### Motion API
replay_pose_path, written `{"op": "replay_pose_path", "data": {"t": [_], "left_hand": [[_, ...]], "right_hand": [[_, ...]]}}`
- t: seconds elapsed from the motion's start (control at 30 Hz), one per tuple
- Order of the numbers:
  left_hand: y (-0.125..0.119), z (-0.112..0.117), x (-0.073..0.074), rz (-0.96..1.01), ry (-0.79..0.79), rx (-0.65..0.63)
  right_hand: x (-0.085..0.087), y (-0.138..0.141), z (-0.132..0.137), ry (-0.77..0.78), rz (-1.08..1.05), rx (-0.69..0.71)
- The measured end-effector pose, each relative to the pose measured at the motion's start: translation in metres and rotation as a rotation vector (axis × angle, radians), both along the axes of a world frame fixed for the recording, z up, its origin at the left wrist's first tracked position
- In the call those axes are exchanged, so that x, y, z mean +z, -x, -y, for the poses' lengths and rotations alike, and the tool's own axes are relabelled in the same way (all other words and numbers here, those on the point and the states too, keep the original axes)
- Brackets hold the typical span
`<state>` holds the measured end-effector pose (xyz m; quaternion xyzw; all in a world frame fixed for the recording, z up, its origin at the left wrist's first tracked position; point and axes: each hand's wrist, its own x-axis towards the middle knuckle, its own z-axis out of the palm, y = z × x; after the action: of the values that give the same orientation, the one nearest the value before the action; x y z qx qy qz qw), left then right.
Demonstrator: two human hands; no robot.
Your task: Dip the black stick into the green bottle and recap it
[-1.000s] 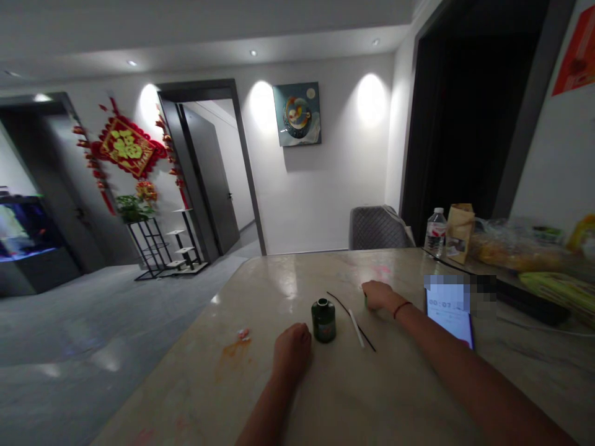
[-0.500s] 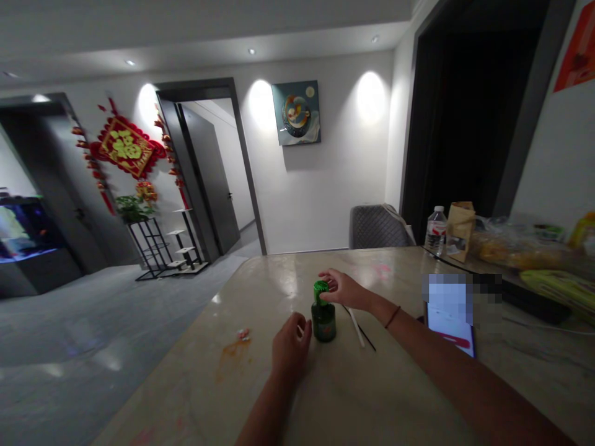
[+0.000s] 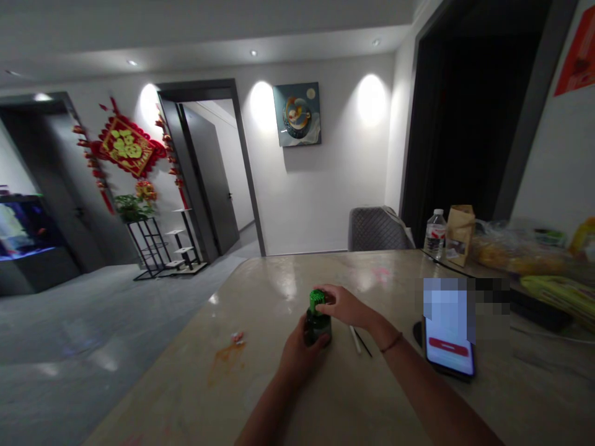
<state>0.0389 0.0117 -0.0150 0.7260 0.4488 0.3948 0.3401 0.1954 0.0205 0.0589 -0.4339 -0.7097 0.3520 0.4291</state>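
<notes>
A small dark green bottle [image 3: 320, 327] stands upright on the table, its body partly covered by my fingers. My left hand [image 3: 300, 350] wraps round the body from the left, thumb across the front. At the top, my right hand [image 3: 346, 306] has its fingers closed around the bright green cap [image 3: 317, 298], which sits on the bottle's neck. Just right of the bottle, a thin white stick [image 3: 355, 341] and a thin black stick [image 3: 363, 344] lie on the table, partly behind my right hand and wrist.
A lit phone [image 3: 449, 353] leans at the right. Behind it are a water bottle [image 3: 436, 234], a paper bag [image 3: 459, 235] and plastic-wrapped food [image 3: 515, 251]. Small pinkish bits [image 3: 238, 338] and an orange stain [image 3: 227, 359] mark the table's left. A grey chair [image 3: 379, 229] stands beyond.
My left hand has moved from beside the bottle to close around its body. The right hand has come slightly down on the cap, and the bottle has shifted a little left.
</notes>
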Motion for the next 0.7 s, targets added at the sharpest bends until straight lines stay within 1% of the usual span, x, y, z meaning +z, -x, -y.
{"op": "replay_pose_path", "data": {"t": [0.17,0.27,0.4,0.47,0.6,0.7], "left_hand": [[0.000,-0.001,0.001,0.032,0.014,0.001],[-0.001,0.001,0.003,0.034,0.039,0.020],[-0.004,0.003,0.005,0.042,0.083,0.011],[-0.004,0.003,0.004,0.042,0.060,-0.005],[-0.004,0.002,0.001,0.032,0.041,-0.005],[-0.004,0.001,-0.001,0.015,0.034,0.015]], "right_hand": [[0.003,-0.003,0.005,-0.027,0.079,-0.040],[0.003,-0.003,0.006,-0.048,0.115,-0.058],[0.001,-0.006,0.006,-0.080,0.151,-0.070],[0.000,-0.010,0.006,-0.062,0.138,-0.025],[0.000,-0.020,0.007,0.060,0.057,0.115],[0.002,-0.024,0.011,0.121,0.007,0.150]]}}
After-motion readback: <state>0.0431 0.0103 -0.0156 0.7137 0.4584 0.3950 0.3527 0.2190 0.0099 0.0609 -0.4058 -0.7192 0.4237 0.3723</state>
